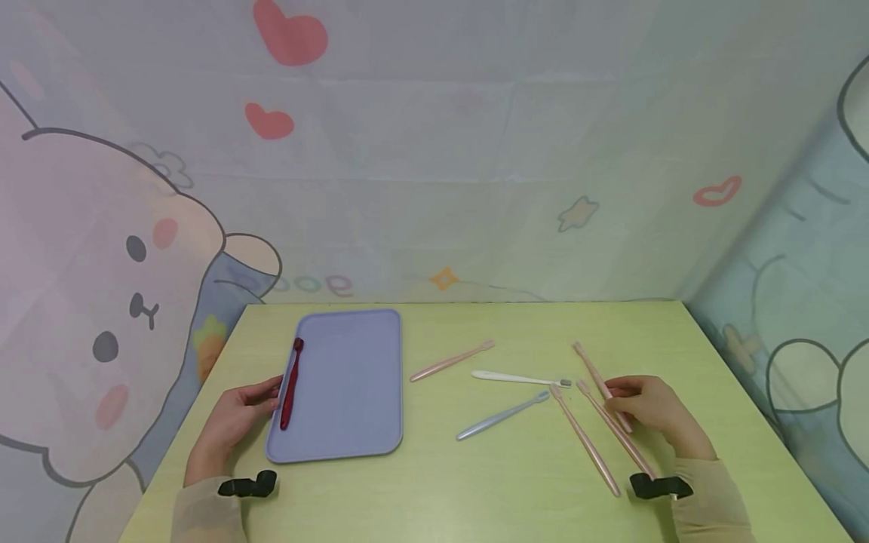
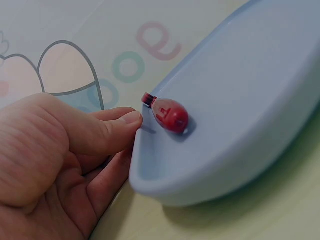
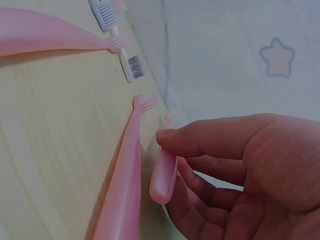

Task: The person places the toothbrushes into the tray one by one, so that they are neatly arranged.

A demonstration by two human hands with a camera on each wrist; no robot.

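A lilac-blue tray (image 1: 353,377) lies on the left part of the table, with a dark red toothbrush (image 1: 290,388) along its left side. My left hand (image 1: 234,418) pinches the tray's left rim; in the left wrist view the thumb presses its corner, near the red toothbrush (image 2: 170,115). At the right, my right hand (image 1: 652,407) holds a pink toothbrush (image 1: 594,369) between thumb and fingers. The right wrist view shows this pink toothbrush (image 3: 164,177) with its handle end towards the camera. Whether it is off the table is hard to tell.
Between tray and right hand lie a light pink toothbrush (image 1: 448,362), a white toothbrush (image 1: 516,377) and a blue toothbrush (image 1: 501,416). Two more pink ones, a nearer brush (image 1: 587,445) and a middle brush (image 1: 614,427), lie beside the right hand. A printed cloth (image 1: 434,151) hangs behind the table.
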